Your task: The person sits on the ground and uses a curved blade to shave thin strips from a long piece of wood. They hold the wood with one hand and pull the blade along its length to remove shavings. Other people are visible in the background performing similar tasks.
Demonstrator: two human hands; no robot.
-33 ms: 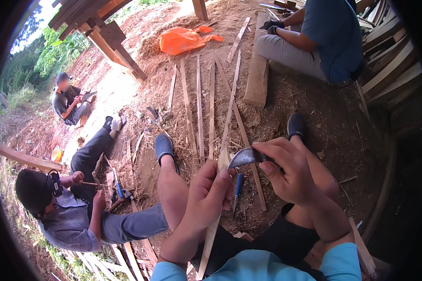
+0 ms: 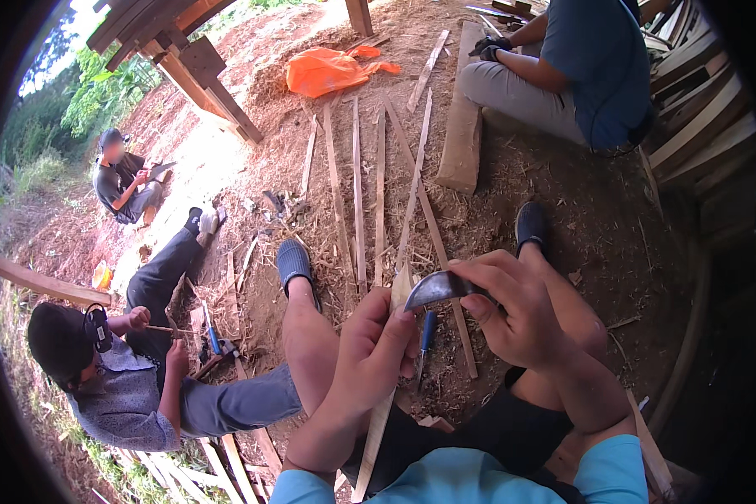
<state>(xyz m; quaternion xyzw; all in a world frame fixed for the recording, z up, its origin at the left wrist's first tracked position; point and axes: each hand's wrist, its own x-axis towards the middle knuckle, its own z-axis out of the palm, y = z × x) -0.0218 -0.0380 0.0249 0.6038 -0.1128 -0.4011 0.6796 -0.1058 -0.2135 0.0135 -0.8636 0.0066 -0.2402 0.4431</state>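
My left hand (image 2: 378, 340) is closed around a pale wooden strip (image 2: 375, 445), which slants from my lap up to a pointed tip. Its thumb presses close to the blade of a curved knife (image 2: 435, 288). Fingers and thumb of my right hand (image 2: 521, 315) pinch this dark metal knife, whose tip rests at the wood just above the left thumb. Any handle is hidden by the right hand. Below, between my legs, a blue-handled tool (image 2: 427, 332) shows partly behind the left fingers.
Several long wooden strips (image 2: 358, 193) lie on the shaving-strewn ground ahead. A thick plank (image 2: 460, 143) and an orange bag (image 2: 328, 74) are farther off. Co-workers sit at left (image 2: 126, 378), far left (image 2: 122, 181) and upper right (image 2: 592, 76). Stacked wood (image 2: 701, 126) stands at right.
The curved knife and my right fingers have shifted slightly left, with the blade tip a little lower along the wood. My left hand keeps its grip.
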